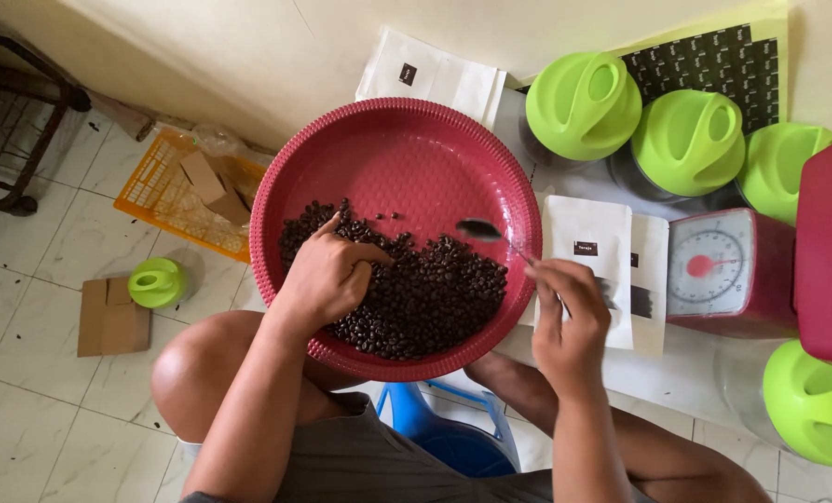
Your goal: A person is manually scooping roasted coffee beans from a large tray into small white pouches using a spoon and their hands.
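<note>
A heap of dark roasted coffee beans [416,293] lies in the near half of the round red plastic basin [397,154], which rests on the person's lap; the left hand [327,275] is curled loosely among the beans, fingers bent as if raking; the right hand [570,317] pinches a metal spoon [483,230], its bowl over the heap; I'd judge this is sorting or scooping, and the next move calls for dipping the spoon level; white paper pouches [588,251] and a red dial scale [714,270] stand just beside.

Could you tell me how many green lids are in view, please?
5: three in a row at top right, one at lower right, one on the floor at left. Others may be hidden.
</note>
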